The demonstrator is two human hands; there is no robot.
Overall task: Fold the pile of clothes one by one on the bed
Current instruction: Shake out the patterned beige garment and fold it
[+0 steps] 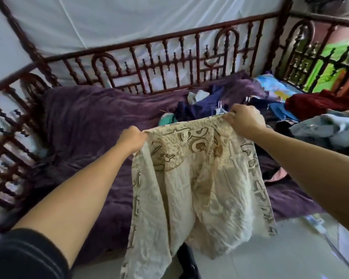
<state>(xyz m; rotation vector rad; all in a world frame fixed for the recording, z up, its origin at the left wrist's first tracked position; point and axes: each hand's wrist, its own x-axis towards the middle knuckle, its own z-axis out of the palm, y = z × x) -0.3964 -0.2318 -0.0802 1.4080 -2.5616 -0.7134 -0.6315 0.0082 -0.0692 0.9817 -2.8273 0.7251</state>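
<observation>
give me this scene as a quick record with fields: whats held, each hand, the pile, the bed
held: cream patterned garment, hanging unfolded in the air
left: left hand grips its top edge
right: right hand grips its top edge, slightly higher
pile: unfolded clothes on the bed's right side
bed cover: purple blanket
surround: dark wooden railing

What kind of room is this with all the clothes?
Most likely a bedroom in a home: a carved wooden bed frame, a purple blanket spread over the bed, and a pile of clothes behind the cream garment that the left hand and right hand hold up.
</observation>
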